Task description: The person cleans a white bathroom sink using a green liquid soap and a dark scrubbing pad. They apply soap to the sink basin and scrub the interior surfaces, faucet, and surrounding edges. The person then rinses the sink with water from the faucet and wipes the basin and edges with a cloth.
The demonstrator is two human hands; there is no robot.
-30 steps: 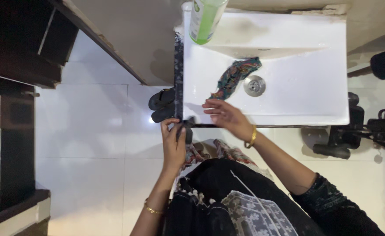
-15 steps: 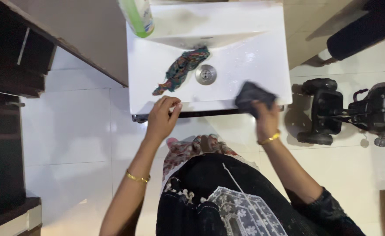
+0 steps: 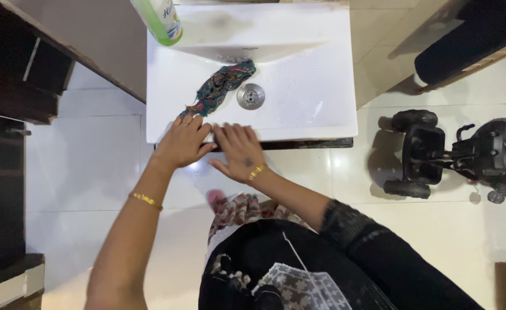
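Note:
My left hand [image 3: 183,142] rests on the front rim of the white sink [image 3: 327,123], its fingertips close to the near end of a crumpled patterned cloth [image 3: 218,85]. That cloth lies in the basin just left of the metal drain [image 3: 250,96]. My right hand [image 3: 237,152] lies flat, palm down and fingers spread, against the same front edge, touching the left hand. The dark cloth from before does not show; only a dark strip under the rim appears between the hands. Both wrists carry gold bangles.
A green-and-white bottle [image 3: 158,20] stands at the sink's back left corner. A black wheeled toy vehicle [image 3: 454,155] sits on the white tiled floor to the right. Dark furniture [image 3: 6,86] lines the left side.
My right hand has swept left along the sink's front edge from its right end to meet the left hand. The dark cloth it held is out of sight. The view shifted slightly.

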